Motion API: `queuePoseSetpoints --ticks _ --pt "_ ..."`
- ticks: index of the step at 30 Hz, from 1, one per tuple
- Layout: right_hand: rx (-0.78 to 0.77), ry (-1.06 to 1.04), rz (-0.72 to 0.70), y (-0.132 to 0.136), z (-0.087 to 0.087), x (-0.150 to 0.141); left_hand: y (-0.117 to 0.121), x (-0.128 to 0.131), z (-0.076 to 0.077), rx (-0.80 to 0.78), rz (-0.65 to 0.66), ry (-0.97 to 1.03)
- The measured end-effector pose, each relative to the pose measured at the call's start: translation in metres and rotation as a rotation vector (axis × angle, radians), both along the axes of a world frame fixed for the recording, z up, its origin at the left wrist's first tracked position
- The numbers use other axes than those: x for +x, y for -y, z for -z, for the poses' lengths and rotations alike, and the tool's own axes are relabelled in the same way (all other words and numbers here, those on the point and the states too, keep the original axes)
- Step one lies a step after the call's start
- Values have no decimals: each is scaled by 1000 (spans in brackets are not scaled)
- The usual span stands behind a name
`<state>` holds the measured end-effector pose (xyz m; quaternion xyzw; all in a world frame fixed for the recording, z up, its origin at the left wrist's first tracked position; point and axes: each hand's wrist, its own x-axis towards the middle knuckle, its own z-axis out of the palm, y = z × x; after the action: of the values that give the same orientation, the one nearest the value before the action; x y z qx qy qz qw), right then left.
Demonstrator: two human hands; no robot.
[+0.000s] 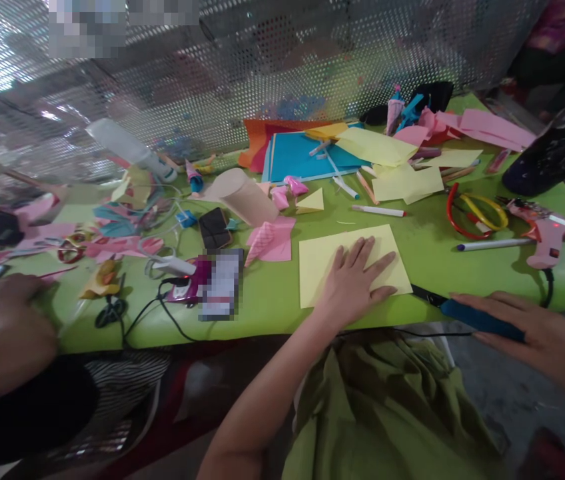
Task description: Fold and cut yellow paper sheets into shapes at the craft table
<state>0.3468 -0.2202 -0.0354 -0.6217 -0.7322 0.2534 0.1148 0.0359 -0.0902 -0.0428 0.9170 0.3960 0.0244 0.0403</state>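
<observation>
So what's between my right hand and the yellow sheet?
In the head view, the dark front end of the blue-handled tool in your right hand; its tip points at the yellow sheet.

Yellow paper [315,270]: pressed flat on the green table [267,300] under your spread left hand [352,283].
Blue-handled cutter [467,316]: held in your right hand [532,327] at 4 o'clock from the paper, tip beside its corner.
Pink glue gun [548,240]: lies at 3 o'clock.
Blue sheets [292,157]: stacked at 11 o'clock.
Phone [221,285]: rests at 9 o'clock.

pressed yellow sheet [318,263]: 1 | blue-handled cutter [482,319]: 1 | pink glue gun [551,241]: 1
</observation>
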Motion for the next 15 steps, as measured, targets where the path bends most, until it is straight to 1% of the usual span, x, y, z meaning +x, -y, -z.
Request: queuePoseSetpoints --ticks 8,12,15 --pt "-9 3 -13 2 3 -8 0 -1 0 16 8 10" --pt "-47 -22 -25 1 3 -22 2 0 2 10 0 31" --pt "-48 -34 -31 -1 2 -33 1 0 -1 -31 -15 44"
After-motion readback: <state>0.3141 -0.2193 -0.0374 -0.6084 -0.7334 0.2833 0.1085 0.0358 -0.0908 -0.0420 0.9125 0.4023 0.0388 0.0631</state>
